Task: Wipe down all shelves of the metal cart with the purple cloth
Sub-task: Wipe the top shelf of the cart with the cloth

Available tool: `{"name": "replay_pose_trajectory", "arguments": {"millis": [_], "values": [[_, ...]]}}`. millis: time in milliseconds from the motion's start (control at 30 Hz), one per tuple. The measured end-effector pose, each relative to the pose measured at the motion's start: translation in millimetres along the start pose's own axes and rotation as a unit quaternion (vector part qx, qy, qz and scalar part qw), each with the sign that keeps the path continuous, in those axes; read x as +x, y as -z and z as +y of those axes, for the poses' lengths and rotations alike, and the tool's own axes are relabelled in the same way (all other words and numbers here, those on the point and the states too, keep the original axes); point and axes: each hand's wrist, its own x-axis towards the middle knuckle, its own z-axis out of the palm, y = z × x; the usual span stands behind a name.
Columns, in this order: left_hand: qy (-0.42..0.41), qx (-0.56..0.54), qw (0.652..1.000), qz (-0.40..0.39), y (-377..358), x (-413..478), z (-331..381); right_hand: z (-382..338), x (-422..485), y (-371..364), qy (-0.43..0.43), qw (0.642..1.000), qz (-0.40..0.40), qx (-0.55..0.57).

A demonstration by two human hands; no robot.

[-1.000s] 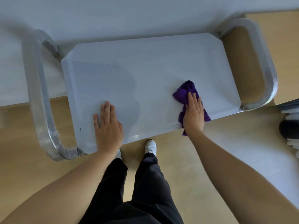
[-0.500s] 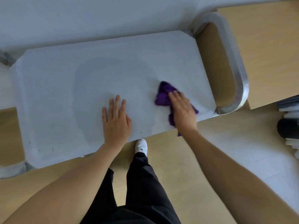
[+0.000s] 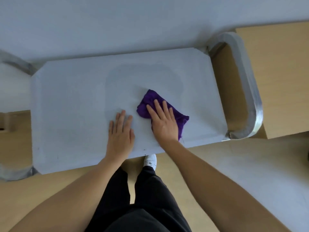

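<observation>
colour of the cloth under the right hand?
Purple, plain with no pattern; the cloth lies under the right hand, seen in the head view.

One head-worn camera looks steeply down, close over the cart's top shelf (image 3: 75, 106).

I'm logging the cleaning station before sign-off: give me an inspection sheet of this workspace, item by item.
Surface: top shelf of the metal cart, pale grey, with a darker patch mid-shelf; lower shelves hidden.
Job's things: purple cloth, crumpled, lying on the shelf right of centre.
Clutter: nothing seen.
Grippers: left hand flat on the bare shelf; right hand flat, pressing the cloth.
Cables: nothing seen.
Surroundings: wooden floor; curved handle at the cart's right end; white shoe below the near edge.
</observation>
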Motion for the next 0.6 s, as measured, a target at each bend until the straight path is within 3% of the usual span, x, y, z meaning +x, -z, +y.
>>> {"name": "replay_pose_trajectory", "arguments": {"millis": [133, 300, 367, 467, 533, 600], "values": [[0.043, 0.006, 0.999, 0.030, 17.2, 6.1, -40.5, 49.4, 31.1, 11.6, -0.011, 0.999, 0.031, -0.016], [0.087, 0.028, 0.994, 0.064, 40.2, 19.3, -126.5, 25.6, 74.6, 10.6, -0.261, 0.963, 0.062, 0.019], [0.097, 0.021, 0.993, 0.065, 46.0, 21.5, -151.7, -20.6, 88.9, 0.7, -0.287, 0.955, 0.068, 0.014], [0.101, 0.011, 0.993, 0.063, 48.8, 21.6, -168.7, -94.5, 105.2, -21.7, -0.130, 0.990, 0.060, 0.009], [0.101, 0.014, 0.993, 0.062, 49.0, 20.9, -172.5, -119.8, 116.0, -29.2, 0.005, 1.000, -0.005, -0.003], [0.102, 0.009, 0.993, 0.059, 50.6, 23.0, -176.2, -109.5, 136.4, -24.9, 0.051, 0.998, -0.017, 0.012]]}}
